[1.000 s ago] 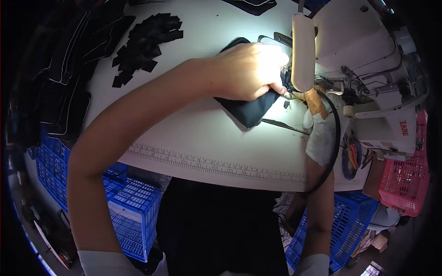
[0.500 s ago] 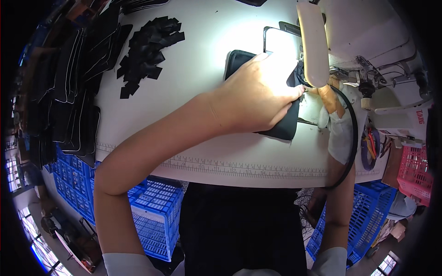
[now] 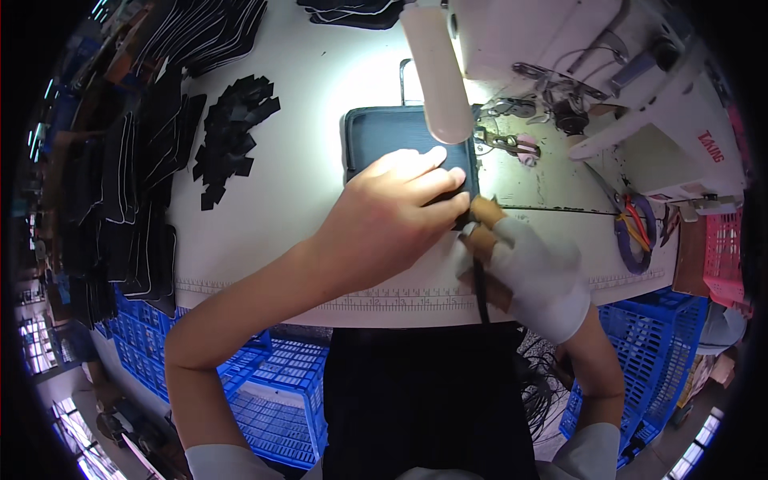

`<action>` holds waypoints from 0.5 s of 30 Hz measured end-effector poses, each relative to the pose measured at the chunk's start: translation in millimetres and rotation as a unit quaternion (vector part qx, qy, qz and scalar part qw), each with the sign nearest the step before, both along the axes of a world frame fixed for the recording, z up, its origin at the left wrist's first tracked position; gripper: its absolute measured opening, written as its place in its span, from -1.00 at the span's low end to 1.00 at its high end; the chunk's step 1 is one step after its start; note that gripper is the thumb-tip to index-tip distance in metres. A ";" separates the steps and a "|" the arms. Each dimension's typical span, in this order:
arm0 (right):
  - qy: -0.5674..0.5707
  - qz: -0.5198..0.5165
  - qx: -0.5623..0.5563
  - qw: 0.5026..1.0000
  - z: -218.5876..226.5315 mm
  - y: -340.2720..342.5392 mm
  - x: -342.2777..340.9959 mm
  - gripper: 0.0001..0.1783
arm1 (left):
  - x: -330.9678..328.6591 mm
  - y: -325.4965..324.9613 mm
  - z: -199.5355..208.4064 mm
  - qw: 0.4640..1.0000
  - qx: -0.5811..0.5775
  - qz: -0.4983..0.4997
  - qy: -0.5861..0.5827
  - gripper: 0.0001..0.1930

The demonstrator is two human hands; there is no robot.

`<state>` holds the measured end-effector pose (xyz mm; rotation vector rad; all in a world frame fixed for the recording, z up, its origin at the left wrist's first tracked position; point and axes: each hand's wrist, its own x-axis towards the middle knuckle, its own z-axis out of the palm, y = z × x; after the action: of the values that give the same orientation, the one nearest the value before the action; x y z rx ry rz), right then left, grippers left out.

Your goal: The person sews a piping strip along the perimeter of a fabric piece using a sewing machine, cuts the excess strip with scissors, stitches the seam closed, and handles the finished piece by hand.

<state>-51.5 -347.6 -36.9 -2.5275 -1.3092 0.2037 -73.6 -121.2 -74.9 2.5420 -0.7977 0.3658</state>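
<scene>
A dark rectangular fabric case piece (image 3: 392, 132) with rounded corners and a raised edge lies on the sewing table beside the sewing machine's presser foot (image 3: 500, 140). My bare left hand (image 3: 404, 208) rests over its near part, fingers bent and closed on it near its right edge. My right hand (image 3: 532, 268) wears a white glove with tan wraps on the fingertips. It pinches a narrow black strip (image 3: 480, 292) by the piece's near right corner. The strip hangs toward the table's front edge. My left thumb is hidden, and the right hand is slightly blurred.
A pale lamp-like bar (image 3: 438, 76) overhangs the piece. Small black tabs (image 3: 232, 136) lie in a heap at left, beside stacked black panels (image 3: 128, 176). Scissors (image 3: 632, 232) lie at right. Blue crates (image 3: 276, 400) stand below the table; a pink basket (image 3: 724, 256) is far right.
The piece has come away from the needle area, toward the left. My right hand has moved from beside the machine head to the piece's near corner. The view has shifted too.
</scene>
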 end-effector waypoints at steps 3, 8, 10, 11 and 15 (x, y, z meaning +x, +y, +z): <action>0.012 0.012 -0.015 1.000 -11.5 -5.1 -9.1 -0.69 | -4.3 5.6 -11.4 0.998 -0.043 -0.025 -0.033 -0.67; 0.063 0.026 -0.005 0.998 -8.8 -2.1 0.3 -0.83 | 3.8 7.2 -6.2 0.998 -0.034 -0.039 -0.023 -0.64; 0.061 0.017 -0.017 0.998 -13.4 -1.3 3.8 -0.84 | 9.8 10.6 -6.0 0.999 -0.028 -0.043 -0.014 -0.64; 0.050 0.011 0.001 0.999 -16.8 -1.1 6.0 -0.84 | 13.8 11.8 -4.8 0.999 -0.025 -0.042 -0.009 -0.62; 0.046 -0.028 0.024 0.998 -28.9 2.5 9.5 -0.76 | 29.6 21.0 -7.5 0.998 -0.031 -0.055 -0.009 -0.58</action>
<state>-42.0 -345.1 -65.8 -2.4790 -1.1921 0.2702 -44.0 -100.2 -82.4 2.4285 -0.9153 0.3724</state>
